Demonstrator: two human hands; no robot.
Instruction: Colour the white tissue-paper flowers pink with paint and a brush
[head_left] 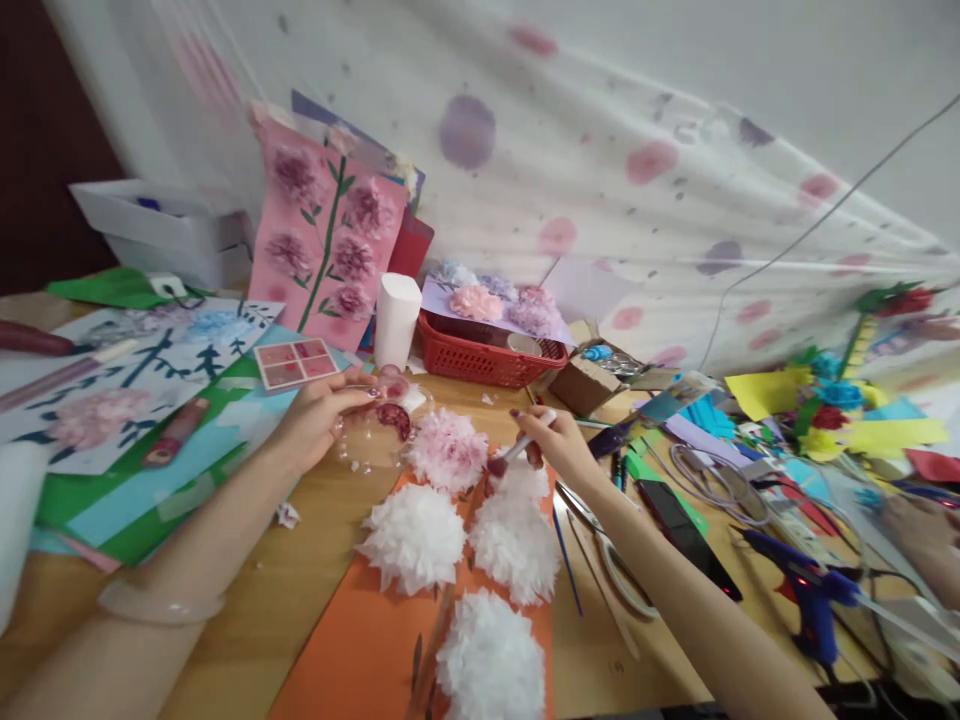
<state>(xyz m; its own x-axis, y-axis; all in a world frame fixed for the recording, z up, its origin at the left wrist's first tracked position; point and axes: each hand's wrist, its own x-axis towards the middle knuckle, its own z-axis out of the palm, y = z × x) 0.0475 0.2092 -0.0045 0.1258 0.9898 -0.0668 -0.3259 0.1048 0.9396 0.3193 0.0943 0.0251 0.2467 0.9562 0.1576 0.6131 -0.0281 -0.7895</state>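
Note:
My left hand [319, 415] pinches the edge of a small open compact [393, 418] with dark pink powder in it and a clear, beaded-looking rim. My right hand [559, 440] grips a makeup brush [519, 446], its dark pink bristles pointing down over a white paper flower [525, 480]. Beside it is a pink-tinted paper flower [448, 450], just right of the compact. Other white flowers [416, 538] lie nearer me on an orange sheet [337, 640]. Whether the bristles touch the flower, I cannot tell.
Scissors [626, 575], a black phone [686, 535] and a blue glue gun [802, 590] lie to the right. Another person's hand [922, 535] is at the far right. A red basket [487, 360] and pink flower picture [300, 270] stand behind; a palette [296, 362] lies left.

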